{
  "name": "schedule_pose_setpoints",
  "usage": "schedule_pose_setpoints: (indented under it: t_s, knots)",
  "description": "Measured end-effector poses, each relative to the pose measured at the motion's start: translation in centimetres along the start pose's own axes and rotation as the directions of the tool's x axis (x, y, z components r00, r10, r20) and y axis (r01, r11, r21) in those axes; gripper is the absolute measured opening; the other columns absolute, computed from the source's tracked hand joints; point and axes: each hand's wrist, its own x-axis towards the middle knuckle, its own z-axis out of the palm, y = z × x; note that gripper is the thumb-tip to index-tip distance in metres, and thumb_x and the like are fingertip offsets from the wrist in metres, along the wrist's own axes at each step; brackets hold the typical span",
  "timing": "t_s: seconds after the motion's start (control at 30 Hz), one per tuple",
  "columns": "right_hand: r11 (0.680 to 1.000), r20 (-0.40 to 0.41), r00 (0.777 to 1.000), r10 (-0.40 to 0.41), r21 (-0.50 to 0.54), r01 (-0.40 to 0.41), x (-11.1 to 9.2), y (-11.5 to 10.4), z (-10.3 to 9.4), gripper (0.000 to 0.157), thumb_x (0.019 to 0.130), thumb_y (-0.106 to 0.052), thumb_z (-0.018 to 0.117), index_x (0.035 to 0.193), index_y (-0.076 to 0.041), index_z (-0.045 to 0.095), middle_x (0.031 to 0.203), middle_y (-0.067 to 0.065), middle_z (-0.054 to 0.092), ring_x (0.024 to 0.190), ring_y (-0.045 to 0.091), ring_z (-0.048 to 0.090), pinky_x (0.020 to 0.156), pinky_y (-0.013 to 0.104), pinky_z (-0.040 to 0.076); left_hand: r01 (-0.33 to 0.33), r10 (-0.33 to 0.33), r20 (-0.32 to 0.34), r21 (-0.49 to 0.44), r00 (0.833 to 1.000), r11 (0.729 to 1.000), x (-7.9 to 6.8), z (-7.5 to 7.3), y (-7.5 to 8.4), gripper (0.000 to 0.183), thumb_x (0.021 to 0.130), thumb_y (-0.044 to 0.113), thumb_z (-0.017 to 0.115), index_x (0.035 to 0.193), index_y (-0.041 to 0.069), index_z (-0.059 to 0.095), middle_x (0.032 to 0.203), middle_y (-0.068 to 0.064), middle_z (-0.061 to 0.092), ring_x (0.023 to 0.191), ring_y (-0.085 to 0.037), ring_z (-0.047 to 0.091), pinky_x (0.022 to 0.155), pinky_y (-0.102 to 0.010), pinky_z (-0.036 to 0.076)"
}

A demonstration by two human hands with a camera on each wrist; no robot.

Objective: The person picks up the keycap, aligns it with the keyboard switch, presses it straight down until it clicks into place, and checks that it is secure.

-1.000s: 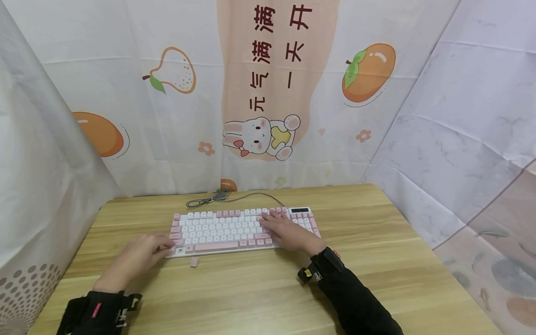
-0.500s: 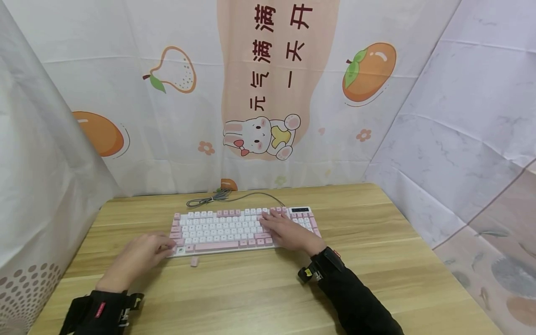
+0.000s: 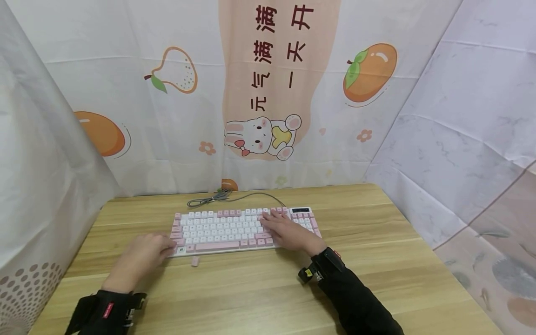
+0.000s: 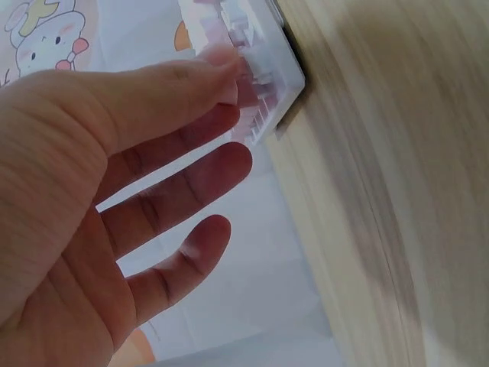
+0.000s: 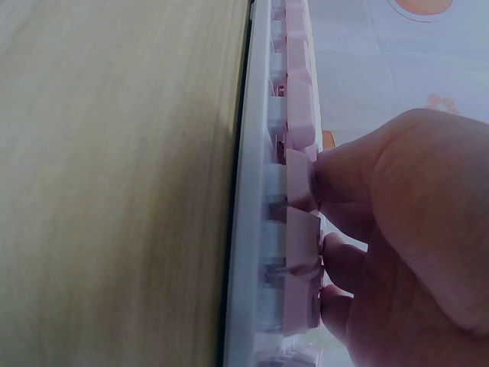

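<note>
A white and pink keyboard [image 3: 222, 232] lies across the back half of the table. My left hand [image 3: 140, 256] is at its near left corner. There, thumb and index finger pinch the pink corner keycap [image 4: 248, 95], while the other fingers stick out loosely past the keyboard. Just right of that corner, a key position [image 3: 181, 250] has no cap on it. One loose pink keycap [image 3: 195, 261] lies on the wood in front of the keyboard. My right hand [image 3: 289, 233] rests on the keyboard's right part, fingers spread over the keys, covering several of them.
Behind the keyboard lies its bundled grey cable [image 3: 213, 197]. The wooden table [image 3: 268, 293] ends at a printed curtain [image 3: 188, 121] at the back, with more cloth hanging on both sides. Each wrist wears a black strap with a camera.
My left wrist has shifted slightly right and turned a little, while its fingertips stay at the keyboard's corner. The right hand and the loose keycap have not moved.
</note>
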Motion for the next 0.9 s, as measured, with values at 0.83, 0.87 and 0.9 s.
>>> schedule_pose_setpoints:
  t_s: [0.83, 0.87, 0.9]
  knots:
    - [1.000, -0.009, 1.000, -0.017, 0.004, 0.017, -0.12, -0.02, -0.20, 0.042, 0.102, -0.014, 0.040, 0.143, -0.004, 0.040, 0.149, 0.018, 0.033, 0.137, 0.042, 0.021, 0.107, 0.057, 0.017, 0.005, -0.005, -0.007, 0.045, 1.000, 0.999, 0.17, -0.01, 0.43, 0.010, 0.075, 0.008, 0.075, 0.083, 0.014, 0.075, 0.080, 0.001, 0.067, 0.071, -0.017, 0.059, 0.063, -0.041, 0.049]
    - [1.000, -0.007, 1.000, -0.016, 0.004, 0.016, -0.12, -0.04, -0.19, 0.043, 0.102, -0.014, 0.040, 0.143, -0.004, 0.039, 0.149, 0.018, 0.033, 0.137, 0.042, 0.021, 0.107, 0.057, 0.017, 0.006, -0.005, -0.009, 0.042, 1.000, 0.999, 0.14, -0.01, 0.41, 0.010, 0.075, 0.008, 0.075, 0.083, 0.014, 0.075, 0.080, 0.000, 0.067, 0.071, -0.017, 0.059, 0.063, -0.041, 0.049]
    - [1.000, -0.006, 1.000, -0.013, 0.004, 0.013, -0.11, -0.06, -0.20, 0.043, 0.102, -0.015, 0.039, 0.143, -0.004, 0.039, 0.150, 0.018, 0.032, 0.137, 0.042, 0.021, 0.107, 0.056, 0.017, 0.007, -0.007, -0.009, 0.040, 1.000, 0.999, 0.12, 0.00, 0.40, 0.010, 0.075, 0.008, 0.075, 0.083, 0.014, 0.075, 0.080, 0.000, 0.068, 0.071, -0.017, 0.059, 0.063, -0.041, 0.049]
